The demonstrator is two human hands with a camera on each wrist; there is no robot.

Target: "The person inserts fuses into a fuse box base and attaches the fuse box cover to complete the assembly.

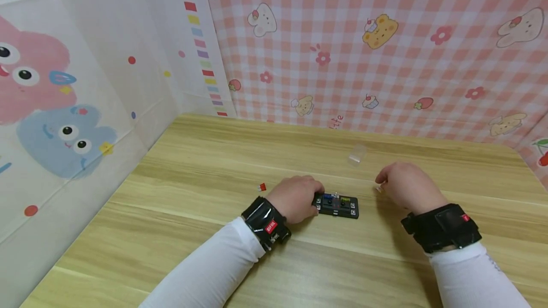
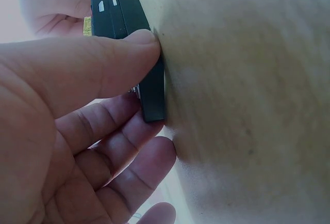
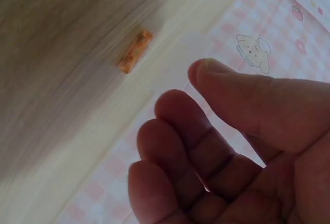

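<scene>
While the left hand [image 1: 297, 198] grips one end of a black rectangular plastic block [image 1: 336, 206], well in from the far edge of the wood-grain table [image 1: 192, 213], the right hand [image 1: 408, 187], thumb and fingertips apart, is near a small orange oblong piece [image 3: 135, 52].

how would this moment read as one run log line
left hand: grips end of black block | right hand: holds nothing, near orange piece | red piece, clear case: on table
</scene>
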